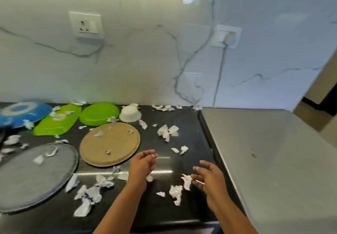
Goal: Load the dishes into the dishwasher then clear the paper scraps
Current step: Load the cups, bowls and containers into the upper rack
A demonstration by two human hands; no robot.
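Observation:
On the black counter [162,208] lie a tan round plate [116,146], a large grey plate [31,177], two green dishes [58,124] [99,113], a blue plate [21,113] and an upturned white bowl [130,114]. White paper scraps [166,131] are strewn over the counter and on several dishes. My left hand [142,166] hovers above the counter just right of the tan plate, fingers relaxed, holding nothing. My right hand [209,181] is beside a torn scrap [187,180], fingers loosely spread, and I see nothing gripped in it.
A grey appliance top [273,160] adjoins the counter on the right. A marble-pattern wall [145,60] with two socket plates [87,25] runs behind. The counter's front edge is near the bottom of the view.

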